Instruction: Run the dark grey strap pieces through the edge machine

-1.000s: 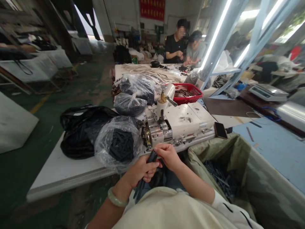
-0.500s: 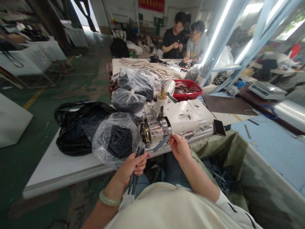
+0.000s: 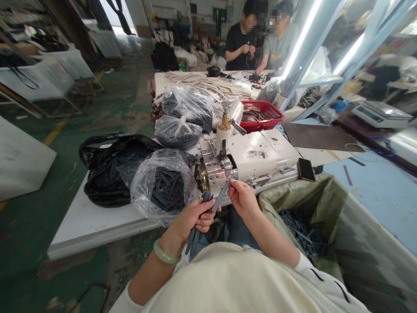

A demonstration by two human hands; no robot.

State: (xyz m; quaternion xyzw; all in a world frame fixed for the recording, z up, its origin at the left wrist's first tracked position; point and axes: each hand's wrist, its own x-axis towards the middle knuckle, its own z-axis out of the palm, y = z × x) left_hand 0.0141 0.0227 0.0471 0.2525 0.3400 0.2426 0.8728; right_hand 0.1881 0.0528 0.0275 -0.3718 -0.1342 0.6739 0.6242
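Observation:
My left hand (image 3: 200, 217) is closed around several dark grey strips (image 3: 194, 240), whose ends stick out above and below the fist. A single grey strip (image 3: 222, 194) is pinched at its upper end by my right hand (image 3: 242, 198); its lower end reaches the fingers of my left hand. Both hands are just in front of a cream-coloured machine (image 3: 260, 148) with a metal roller head and brass fittings. Left of it, a clear plastic bag (image 3: 138, 191) stands open, full of similar dark strips (image 3: 167, 188).
A black plastic bag (image 3: 94, 184) with more strips lies at the left. Tied clear bags (image 3: 182, 130) and a red basket (image 3: 260, 126) stand behind the machine. A phone (image 3: 306, 169) lies right. Below it, a green sack (image 3: 329, 191) holds strips. Two people (image 3: 241, 43) work across the table.
My left hand has moved right and slightly up with its bundle, close to my right hand. The single strip now meets my left fingers. The view has shifted slightly.

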